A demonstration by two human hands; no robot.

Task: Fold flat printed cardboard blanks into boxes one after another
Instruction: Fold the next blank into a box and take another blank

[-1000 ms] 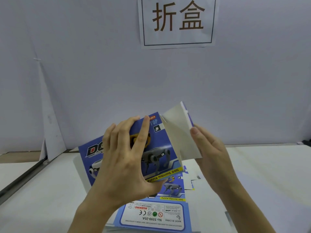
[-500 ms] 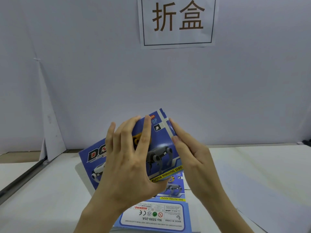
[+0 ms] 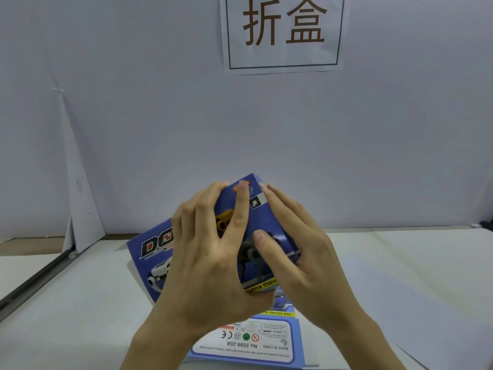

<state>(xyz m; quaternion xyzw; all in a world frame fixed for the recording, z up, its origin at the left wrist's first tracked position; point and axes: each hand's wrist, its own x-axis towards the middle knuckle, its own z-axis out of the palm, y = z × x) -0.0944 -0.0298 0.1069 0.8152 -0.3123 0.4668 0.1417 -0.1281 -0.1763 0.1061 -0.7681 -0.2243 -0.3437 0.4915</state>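
A blue printed box (image 3: 149, 252) with a robot dog picture is held tilted above the table, in the middle of the view. My left hand (image 3: 210, 252) grips its front face, fingers over the top edge and thumb underneath. At the box's right end, my right hand (image 3: 296, 249) wraps around it, fingers along the end flap and thumb pressed on the front face. Below them a stack of flat blue blanks (image 3: 256, 343) lies on the table, its white label panel facing up.
A white table (image 3: 66, 316) runs to a pale wall, which carries a paper sign (image 3: 282, 33) with two characters. A folded white sheet (image 3: 80, 204) leans in the left corner. A dark rail (image 3: 34, 281) borders the table's left side.
The grey end flap that stood open at the box's right end has been folded shut. My right hand moved left onto that end and now wraps around it. My left hand kept its grip.
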